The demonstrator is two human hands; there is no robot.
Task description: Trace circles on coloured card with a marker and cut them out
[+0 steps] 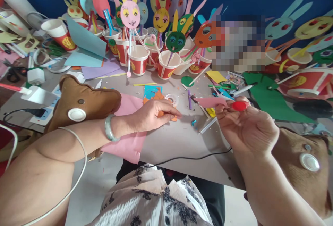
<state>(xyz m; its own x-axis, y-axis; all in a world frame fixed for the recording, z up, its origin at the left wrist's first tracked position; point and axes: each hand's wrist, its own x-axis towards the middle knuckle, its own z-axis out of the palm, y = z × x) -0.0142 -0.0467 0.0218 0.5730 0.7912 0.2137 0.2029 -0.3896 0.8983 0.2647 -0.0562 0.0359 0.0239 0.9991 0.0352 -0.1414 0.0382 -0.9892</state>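
My right hand (248, 127) is raised over the right part of the table, palm toward me. Its fingers are closed on a long pink paper strip (209, 101) that points left, and a glossy red round piece (239, 106) shows at the fingertips. My left hand (158, 113) hovers over the table with thumb and fingertips drawn together; anything between them is too small to make out. Under and behind it lie orange paper scraps (156, 94), a blue paper scrap (152, 89) and a roll of clear tape (171, 98). A pink sheet (130, 146) lies beneath my left wrist.
Red-and-white paper cups (139, 61) with paper rabbit faces on straws line the back. A brown cushion (85, 97) lies left, another brown cushion (299, 149) right. Green paper (275, 97), a purple marker (189, 99), a black cable (187, 157) and a power strip (43, 115) are around.
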